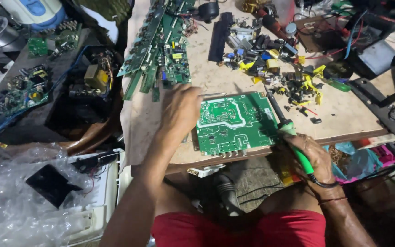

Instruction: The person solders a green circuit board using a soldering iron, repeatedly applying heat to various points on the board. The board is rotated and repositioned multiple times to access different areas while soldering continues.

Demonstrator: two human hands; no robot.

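A green circuit board lies solder side up near the front edge of a worn wooden table. My left hand rests at the board's left edge, fingers curled down against it; I cannot tell whether it grips anything. My right hand is closed around the green handle of a soldering iron. The iron's dark shaft runs up along the board's right edge, its tip pointing away from me.
Several green boards lie at the table's back left. A heap of loose yellow, black and blue components covers the back middle. More boards and clear plastic wrap sit on the left. A black metal frame is at right.
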